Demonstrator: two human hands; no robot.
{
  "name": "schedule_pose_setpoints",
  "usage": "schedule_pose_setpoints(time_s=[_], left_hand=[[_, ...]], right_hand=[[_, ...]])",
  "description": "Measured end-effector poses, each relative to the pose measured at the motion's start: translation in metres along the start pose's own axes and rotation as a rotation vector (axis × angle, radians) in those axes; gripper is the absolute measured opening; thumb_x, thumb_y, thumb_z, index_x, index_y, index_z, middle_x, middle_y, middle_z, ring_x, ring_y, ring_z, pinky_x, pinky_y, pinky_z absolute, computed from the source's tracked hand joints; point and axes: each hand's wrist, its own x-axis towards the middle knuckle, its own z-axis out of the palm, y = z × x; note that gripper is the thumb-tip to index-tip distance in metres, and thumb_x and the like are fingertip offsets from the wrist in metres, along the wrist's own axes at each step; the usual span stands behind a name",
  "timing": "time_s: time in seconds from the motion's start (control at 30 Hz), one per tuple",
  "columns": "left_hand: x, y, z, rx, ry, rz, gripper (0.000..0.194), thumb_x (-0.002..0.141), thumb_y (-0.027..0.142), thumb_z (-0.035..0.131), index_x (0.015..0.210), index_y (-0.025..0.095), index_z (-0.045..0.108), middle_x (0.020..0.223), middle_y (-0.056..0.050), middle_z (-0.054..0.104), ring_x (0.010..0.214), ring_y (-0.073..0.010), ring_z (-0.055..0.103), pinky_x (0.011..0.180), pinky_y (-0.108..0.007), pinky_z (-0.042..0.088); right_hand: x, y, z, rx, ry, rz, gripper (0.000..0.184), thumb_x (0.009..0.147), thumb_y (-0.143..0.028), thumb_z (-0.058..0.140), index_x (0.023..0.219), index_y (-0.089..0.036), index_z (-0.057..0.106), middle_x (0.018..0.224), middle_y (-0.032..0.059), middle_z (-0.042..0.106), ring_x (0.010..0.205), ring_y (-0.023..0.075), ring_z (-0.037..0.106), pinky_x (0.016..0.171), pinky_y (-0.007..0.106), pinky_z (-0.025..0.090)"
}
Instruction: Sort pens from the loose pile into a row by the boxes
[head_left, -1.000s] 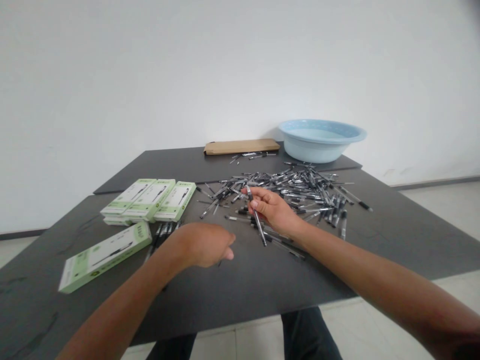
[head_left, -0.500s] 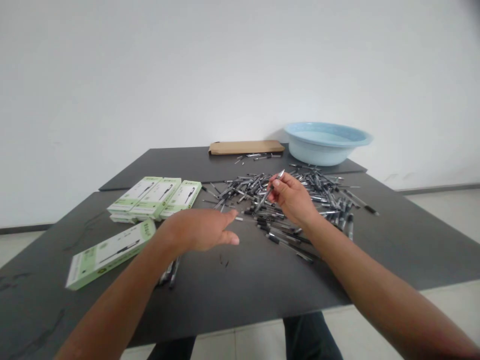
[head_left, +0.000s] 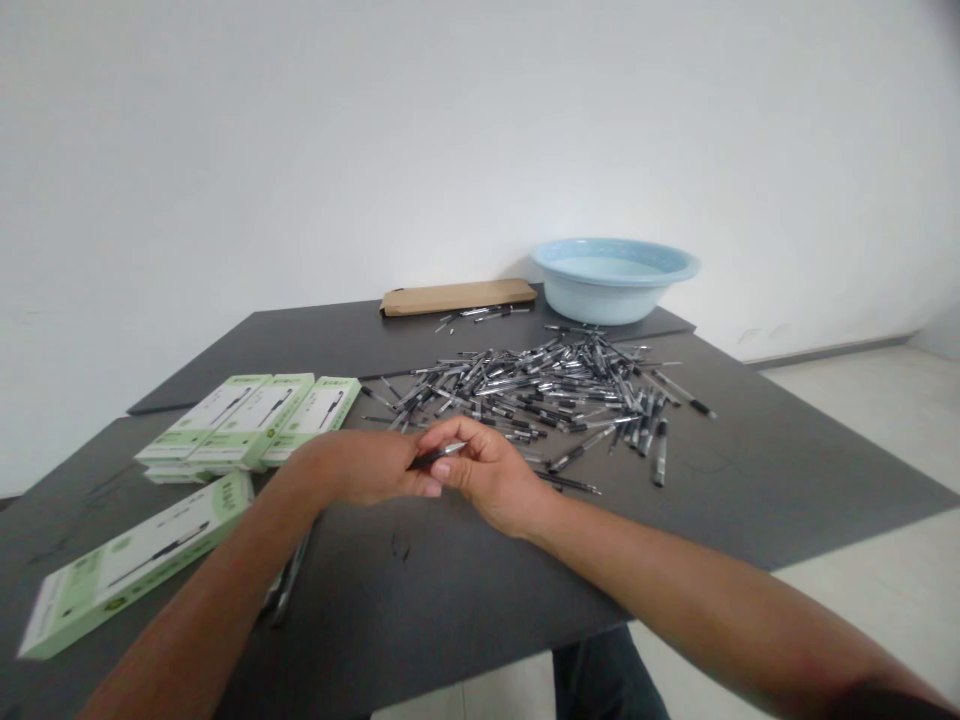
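A pen (head_left: 438, 456) with a dark grip and a silvery tip lies across the meeting point of my two hands. My right hand (head_left: 487, 472) pinches its tip end between thumb and fingers. The dark end runs in between the thumb and fingers of my left hand (head_left: 367, 468), which closes on it; most of the left fingers are hidden. Beyond my hands spreads a large loose pile of clear and black pens (head_left: 540, 385). Several more pens (head_left: 285, 585) lie together on the table, partly covered by my left forearm.
To the left, white and green pen boxes (head_left: 247, 415) are stacked side by side, and a single box (head_left: 142, 560) lies nearer me. At the back are a flat brown cardboard piece (head_left: 457, 297) and a light blue basin (head_left: 611, 290). The dark table (head_left: 465, 610) ends close to my legs.
My right hand has come left and down from the pile, bringing the pen to my left hand. The left hand has closed round the pen's dark end. The whole view has shifted slightly.
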Motion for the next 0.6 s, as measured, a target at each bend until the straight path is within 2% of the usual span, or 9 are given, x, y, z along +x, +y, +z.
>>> schedule_pose_setpoints(time_s=[0.1,0.13,0.2,0.23,0.27,0.33,0.4,0.47,0.6], left_hand=[[-0.007,0.001,-0.003,0.026,-0.056,-0.07,0.067,0.092,0.047,0.041,0.146,0.009,0.034,0.131,-0.019,0.058,0.11,-0.0278,0.061,0.091,-0.033,0.045],[-0.01,0.002,-0.003,0.041,-0.069,-0.096,0.072,0.092,0.048,0.04,0.15,0.008,0.024,0.137,-0.021,0.052,0.115,-0.0291,0.058,0.094,-0.034,0.043],[-0.014,0.004,-0.003,0.059,-0.102,-0.152,0.076,0.093,0.048,0.038,0.152,0.008,0.011,0.142,-0.022,0.045,0.121,-0.0308,0.053,0.098,-0.037,0.041],[-0.016,0.005,-0.003,0.058,-0.112,-0.169,0.077,0.093,0.049,0.038,0.152,0.009,0.008,0.144,-0.022,0.043,0.123,-0.0311,0.052,0.099,-0.038,0.04],[-0.017,0.005,-0.003,0.053,-0.116,-0.177,0.077,0.093,0.049,0.038,0.152,0.01,0.008,0.145,-0.021,0.042,0.124,-0.0312,0.051,0.099,-0.039,0.039],[-0.019,0.005,-0.003,0.041,-0.113,-0.169,0.076,0.094,0.048,0.039,0.152,0.011,0.008,0.147,-0.02,0.038,0.127,-0.0305,0.048,0.101,-0.039,0.038],[-0.02,0.003,-0.002,0.039,-0.112,-0.151,0.076,0.094,0.048,0.039,0.152,0.011,0.008,0.149,-0.018,0.034,0.13,-0.0293,0.044,0.103,-0.038,0.036],[-0.02,0.0,-0.001,0.047,-0.124,-0.148,0.076,0.094,0.049,0.038,0.152,0.012,0.006,0.15,-0.017,0.031,0.132,-0.0282,0.042,0.105,-0.037,0.034],[-0.018,-0.005,0.001,0.067,-0.133,-0.156,0.076,0.094,0.051,0.038,0.153,0.014,0.007,0.15,-0.016,0.033,0.131,-0.0281,0.043,0.103,-0.036,0.035]], right_hand=[[0.005,-0.019,-0.029,-0.19,-0.204,0.021,0.033,0.083,-0.035,0.063,0.111,-0.022,0.052,0.098,0.0049,0.065,0.094,0.0175,0.062,0.084,0.034,0.048],[0.009,-0.028,-0.042,-0.345,-0.17,-0.018,0.027,0.087,-0.031,0.057,0.112,-0.021,0.052,0.101,0.0055,0.065,0.096,0.017,0.061,0.086,0.034,0.046],[0.016,-0.044,-0.071,-0.696,0.098,-0.118,0.018,0.088,-0.025,0.05,0.105,-0.02,0.055,0.092,0.0036,0.064,0.084,0.0154,0.061,0.078,0.03,0.047],[0.02,-0.051,-0.086,-0.862,0.227,-0.12,0.017,0.088,-0.023,0.048,0.103,-0.019,0.056,0.086,0.0025,0.064,0.076,0.0146,0.06,0.073,0.029,0.046],[0.023,-0.056,-0.099,-1.031,0.307,-0.099,0.019,0.088,-0.021,0.046,0.103,-0.018,0.057,0.083,0.0021,0.063,0.072,0.0145,0.058,0.071,0.028,0.044],[0.028,-0.062,-0.121,-1.331,0.366,-0.008,0.018,0.088,-0.021,0.046,0.099,-0.017,0.06,0.081,0.003,0.064,0.074,0.0153,0.057,0.07,0.027,0.041],[0.03,-0.064,-0.134,-1.474,0.341,0.085,0.019,0.088,-0.022,0.046,0.095,-0.016,0.062,0.083,0.0049,0.065,0.076,0.0161,0.057,0.07,0.026,0.039],[0.029,-0.063,-0.138,-1.511,0.276,0.147,0.017,0.087,-0.023,0.049,0.089,-0.015,0.063,0.083,0.0056,0.066,0.074,0.0161,0.056,0.068,0.026,0.038],[0.021,-0.062,-0.127,-1.497,0.053,0.245,0.01,0.082,-0.025,0.058,0.085,-0.017,0.064,0.078,0.0023,0.066,0.066,0.0136,0.055,0.06,0.023,0.034]])
